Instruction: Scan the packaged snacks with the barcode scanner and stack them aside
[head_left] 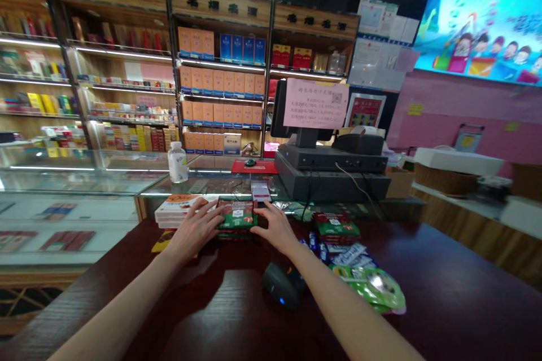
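Observation:
A stack of green-and-brown snack packets (237,215) lies near the far edge of the dark wooden counter, between my two hands. My left hand (195,232) is open, its fingers stretched toward the stack's left side and partly over the white boxes (174,215) beside it. At the right side of the stack is my right hand (275,228), open with thumb and fingers apart, fingertips at the packet's edge. Whether the fingertips press on the packets is hard to tell. A yellow packet (163,241) pokes out below the white boxes, near my left wrist.
Right of my arm lie another packet stack (336,227), blue-and-white wrapped items (358,255) and a green pouch (375,289). A black barcode scanner (280,286) rests between my forearms. Behind stand a bottle (178,162), a register (330,172) and a glass case (55,180).

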A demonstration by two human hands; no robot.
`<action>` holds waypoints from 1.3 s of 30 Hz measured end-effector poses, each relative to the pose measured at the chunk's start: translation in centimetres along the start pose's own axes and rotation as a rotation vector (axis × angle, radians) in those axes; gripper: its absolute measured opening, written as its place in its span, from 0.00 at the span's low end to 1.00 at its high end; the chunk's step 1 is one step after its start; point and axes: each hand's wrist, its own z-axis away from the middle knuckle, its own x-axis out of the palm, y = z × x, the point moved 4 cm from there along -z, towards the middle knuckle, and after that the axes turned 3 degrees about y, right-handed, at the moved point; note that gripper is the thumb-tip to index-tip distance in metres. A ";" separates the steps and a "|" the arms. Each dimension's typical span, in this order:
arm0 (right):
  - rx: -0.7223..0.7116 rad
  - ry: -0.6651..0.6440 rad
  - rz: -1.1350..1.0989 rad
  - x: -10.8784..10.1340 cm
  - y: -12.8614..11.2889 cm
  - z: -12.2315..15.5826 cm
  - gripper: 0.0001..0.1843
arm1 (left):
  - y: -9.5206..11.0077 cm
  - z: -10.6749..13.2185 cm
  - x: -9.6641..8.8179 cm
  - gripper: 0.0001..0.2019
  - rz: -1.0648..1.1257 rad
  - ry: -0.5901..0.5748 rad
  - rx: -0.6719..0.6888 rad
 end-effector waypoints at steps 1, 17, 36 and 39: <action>0.006 -0.004 -0.009 0.2 0.1 -0.1 0.28 | 0.0 -0.1 0.1 0.09 -0.016 -0.003 -0.013; 0.052 -0.063 -0.013 2.1 0.1 -0.9 0.27 | -1.0 0.2 1.4 0.09 -0.096 -0.059 -0.118; 0.155 -0.100 0.134 3.0 0.4 -1.3 0.30 | -0.6 0.0 2.4 0.10 -0.112 -0.058 -0.171; 0.153 -0.102 0.141 3.0 0.4 -1.4 0.30 | -0.7 0.0 2.7 0.10 -0.118 -0.065 -0.186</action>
